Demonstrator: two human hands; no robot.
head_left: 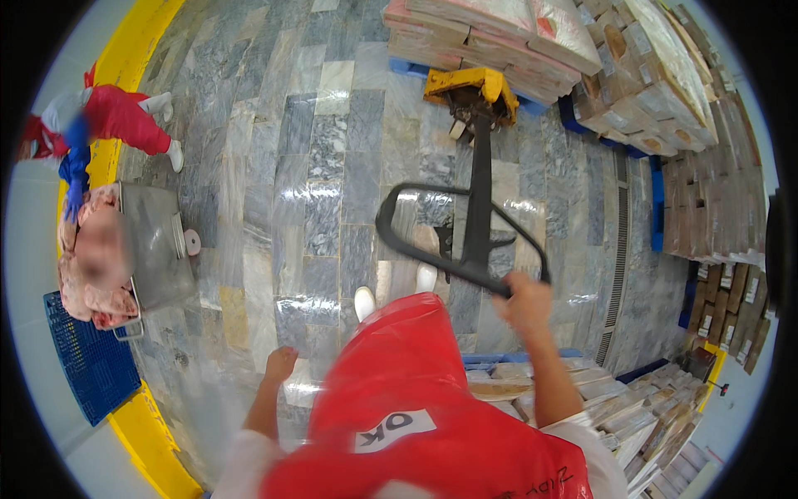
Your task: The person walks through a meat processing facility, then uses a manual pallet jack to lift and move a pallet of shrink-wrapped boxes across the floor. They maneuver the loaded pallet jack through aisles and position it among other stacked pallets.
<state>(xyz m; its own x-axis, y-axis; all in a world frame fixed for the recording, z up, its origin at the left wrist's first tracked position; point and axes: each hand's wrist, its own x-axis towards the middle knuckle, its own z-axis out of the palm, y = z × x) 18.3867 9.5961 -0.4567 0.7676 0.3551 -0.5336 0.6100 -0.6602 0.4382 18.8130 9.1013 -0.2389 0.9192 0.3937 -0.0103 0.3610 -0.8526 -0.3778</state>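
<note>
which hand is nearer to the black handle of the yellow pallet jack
Right: the right hand is closed around the lower right corner of the black handle, while the left hand is apart from it, to its lower left.

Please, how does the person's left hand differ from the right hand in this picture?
The right hand grips the black handle of the yellow pallet jack, while the left hand is curled, with nothing visible in it. The right hand is higher in the picture; the left hand is lower. Both hands are bare.
</note>
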